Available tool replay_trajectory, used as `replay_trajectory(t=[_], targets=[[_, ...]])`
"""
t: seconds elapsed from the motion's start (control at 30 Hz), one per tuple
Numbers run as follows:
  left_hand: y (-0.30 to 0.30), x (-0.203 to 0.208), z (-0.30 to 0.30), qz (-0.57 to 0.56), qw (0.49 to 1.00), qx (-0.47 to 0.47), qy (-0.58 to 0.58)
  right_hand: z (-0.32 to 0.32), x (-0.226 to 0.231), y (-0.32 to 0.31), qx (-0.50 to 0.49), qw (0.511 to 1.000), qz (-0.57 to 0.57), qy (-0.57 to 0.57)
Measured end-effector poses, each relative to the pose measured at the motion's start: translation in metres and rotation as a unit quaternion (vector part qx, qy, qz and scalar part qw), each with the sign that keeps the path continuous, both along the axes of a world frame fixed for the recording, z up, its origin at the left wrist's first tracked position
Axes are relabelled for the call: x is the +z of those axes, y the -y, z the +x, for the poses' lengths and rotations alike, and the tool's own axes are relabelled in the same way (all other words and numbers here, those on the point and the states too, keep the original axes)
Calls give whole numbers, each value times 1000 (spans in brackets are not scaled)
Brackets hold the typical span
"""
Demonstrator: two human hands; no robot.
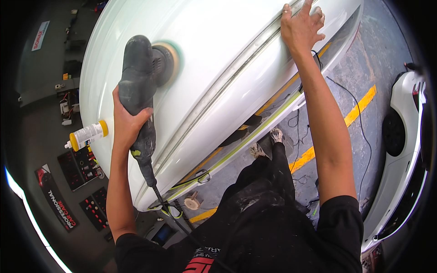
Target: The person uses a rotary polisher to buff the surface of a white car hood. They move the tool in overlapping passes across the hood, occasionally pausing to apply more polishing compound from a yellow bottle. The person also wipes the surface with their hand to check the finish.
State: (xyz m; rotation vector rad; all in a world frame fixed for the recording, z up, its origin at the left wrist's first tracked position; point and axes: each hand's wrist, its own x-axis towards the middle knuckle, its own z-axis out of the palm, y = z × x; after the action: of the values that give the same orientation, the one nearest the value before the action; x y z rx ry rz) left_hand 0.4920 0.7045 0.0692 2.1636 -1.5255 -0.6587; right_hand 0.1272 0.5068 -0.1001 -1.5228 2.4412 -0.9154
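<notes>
My left hand [129, 122] is wrapped round the body of a black electric polisher [137, 82], whose cord runs down toward me. Its round pad [172, 63] lies against the glossy white car panel [205, 50], and the pad's rim looks slightly blurred. Farther up on the right, my right hand [302, 28] rests with spread fingers beside the dusty trim strip [227, 75] that runs along the panel. It holds nothing. A bottle with yellow ends and a white label [88, 135] lies at the panel's left edge.
Black cables [359, 118] trail over the grey floor with yellow stripes [302, 159]. A polishing pad [192, 203] sits low, near the car's lower edge. Another white car [396, 173] stands at the right. Tool boards [82, 166] hang on the dark wall at the left.
</notes>
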Motion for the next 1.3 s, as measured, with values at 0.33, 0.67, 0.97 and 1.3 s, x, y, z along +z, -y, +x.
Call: replay_trajectory(t=[0.33,0.67,0.97,1.3], targets=[[64,-10,-31,-40,996,-70,43,1,-3,-1,5,1000,-10,28],[64,-11,-29,-55,996,-61,24,3,-2,-2,15,999,4,34],[82,-13,-46,-48,996,-73,26,-6,-15,6,28,998,-49,-4],[119,-14,-85,-69,990,-117,31,-6,-20,5,27,999,-47,3]])
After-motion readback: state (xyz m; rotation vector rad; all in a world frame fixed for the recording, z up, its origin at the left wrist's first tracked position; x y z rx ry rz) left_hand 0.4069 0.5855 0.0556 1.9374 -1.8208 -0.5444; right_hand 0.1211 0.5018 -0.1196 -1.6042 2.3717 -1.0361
